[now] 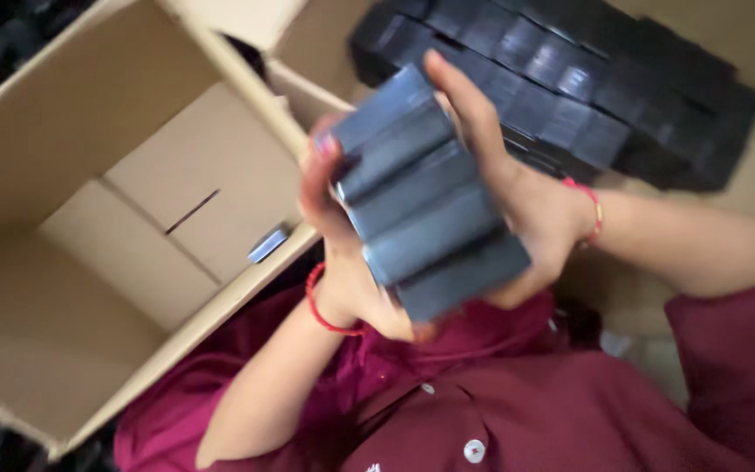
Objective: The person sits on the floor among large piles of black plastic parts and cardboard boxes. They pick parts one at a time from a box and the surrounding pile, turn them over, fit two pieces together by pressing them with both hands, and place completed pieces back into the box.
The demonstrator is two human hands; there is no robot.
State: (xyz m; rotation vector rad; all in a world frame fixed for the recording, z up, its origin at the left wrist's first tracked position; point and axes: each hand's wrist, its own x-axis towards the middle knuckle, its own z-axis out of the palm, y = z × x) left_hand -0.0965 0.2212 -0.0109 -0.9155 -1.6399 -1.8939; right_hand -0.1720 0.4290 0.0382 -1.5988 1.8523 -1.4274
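Close to my chest, both hands clamp a row of five flat dark boxes [425,197]: left hand [334,218] curled round one side, right hand [517,218] on the other, fingers closed against the ends. Best to keep even squeeze on both ends, row square, so none slips. Beyond, open cardboard carton [133,218] holds one small box [268,243]; farther back, more dark boxes stacked [587,79].
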